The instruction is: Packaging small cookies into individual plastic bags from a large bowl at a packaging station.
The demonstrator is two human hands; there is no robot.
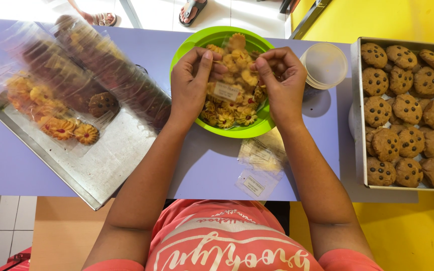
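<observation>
Both sets of fingers pinch the top edge of a small clear plastic bag with a white label (pixel 225 90), the left fingers (pixel 206 61) clamped on one side and the right fingers (pixel 260 63) on the other, seemingly to keep its mouth taut. The left hand (pixel 189 85) and right hand (pixel 283 83) hold this bag just above the round lime-green plastic bowl (pixel 189 42), so that anything dropped would likely fall back in. That bowl is heaped with small yellow flower-shaped cookies with red centres (pixel 234 118).

Nearer the person than the bowl, a few empty clear labelled bags (pixel 259 163) lie flat on the lilac tabletop (pixel 6 150), within easy reach. Just right of the bowl stands a round translucent plastic tub (pixel 325 65). Further right of the bowl, a rectangular metal tin (pixel 358 115) holds rows of brown chocolate-chip cookies (pixel 408 108). Left of the bowl, a flat metal baking tray (pixel 106 170) carries filled clear bags of cookies (pixel 66 85), laid side by side. Beyond the bowl, sandalled feet (pixel 192 10) of other people show on the floor.
</observation>
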